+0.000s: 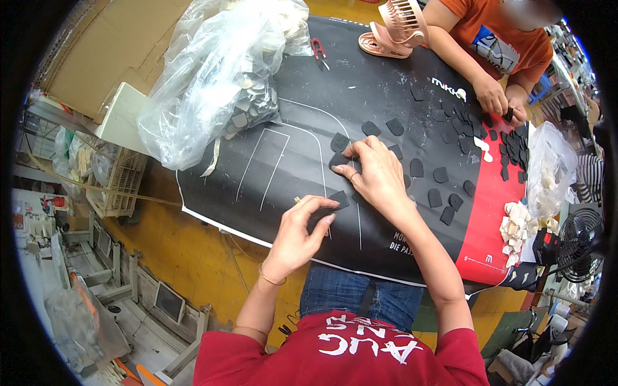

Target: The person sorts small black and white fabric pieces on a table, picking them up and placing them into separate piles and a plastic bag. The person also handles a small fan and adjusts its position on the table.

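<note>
Over the black printed sheet (296, 170), left hand (291, 235) pinches a flat black foam-like tab (340, 201), right hand (376, 172) touches a second black tab (336, 161) (gripped? cannot tell), and a careless sweep could scatter loose rounded tabs (417, 168).

A small flat black piece (341, 199) touched the fingertips of the left hand (297, 235), an angular edge jutting to the right, another matte black piece (335, 161) sat gripped in the right hand (376, 172), partly hidden
</note>
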`<state>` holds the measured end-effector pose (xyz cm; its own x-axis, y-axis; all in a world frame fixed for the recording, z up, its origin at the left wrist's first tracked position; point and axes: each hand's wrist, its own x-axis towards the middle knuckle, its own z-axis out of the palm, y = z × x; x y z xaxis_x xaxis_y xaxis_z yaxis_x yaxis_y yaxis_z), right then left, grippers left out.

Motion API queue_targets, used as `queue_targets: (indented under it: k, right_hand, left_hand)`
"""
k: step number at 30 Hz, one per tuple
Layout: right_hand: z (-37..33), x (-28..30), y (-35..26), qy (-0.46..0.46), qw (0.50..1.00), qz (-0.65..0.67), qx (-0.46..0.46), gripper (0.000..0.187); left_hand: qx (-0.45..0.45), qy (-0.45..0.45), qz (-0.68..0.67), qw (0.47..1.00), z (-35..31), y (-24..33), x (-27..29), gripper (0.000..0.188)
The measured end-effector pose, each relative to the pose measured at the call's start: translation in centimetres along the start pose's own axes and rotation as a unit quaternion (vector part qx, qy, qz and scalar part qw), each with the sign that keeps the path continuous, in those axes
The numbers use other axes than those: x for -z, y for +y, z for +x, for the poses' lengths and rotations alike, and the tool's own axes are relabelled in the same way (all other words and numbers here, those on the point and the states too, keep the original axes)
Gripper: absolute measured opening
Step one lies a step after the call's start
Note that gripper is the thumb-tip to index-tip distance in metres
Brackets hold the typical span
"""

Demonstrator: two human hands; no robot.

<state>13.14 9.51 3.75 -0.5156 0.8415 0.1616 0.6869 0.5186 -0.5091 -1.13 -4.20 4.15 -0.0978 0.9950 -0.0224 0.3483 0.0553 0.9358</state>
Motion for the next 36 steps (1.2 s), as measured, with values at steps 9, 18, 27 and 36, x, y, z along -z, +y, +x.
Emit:
queue_targets:
  k: [9, 18, 27, 36]
  right_hand:
    - [-0.9, 0.9, 0.7, 0.067, 0.984, 0.150, 0.074, 0.012]
    - [-2.8, 1.8, 0.9, -0.011, 0.990, 0.003, 0.143, 0.031]
    - [-3.1, 4.5, -0.9, -0.084, 0.949, 0.292, 0.085, 0.025]
    - [-3.7, 4.5, -1.3, 0.002, 0.963, 0.264, 0.047, 0.030]
  left_hand:
    - [0.031, 0.076, -0.007, 0.997, 1.1, -0.1, -0.2, 0.020]
    - [0.064, 0.076, -0.223, 0.970, 1.1, 0.1, -0.2, 0.036]
    - [0.039, -0.063, -0.328, 0.942, 1.0, 1.9, -0.5, 0.076]
    - [0.071, -0.028, -0.278, 0.958, 1.5, 1.5, -0.6, 0.073]
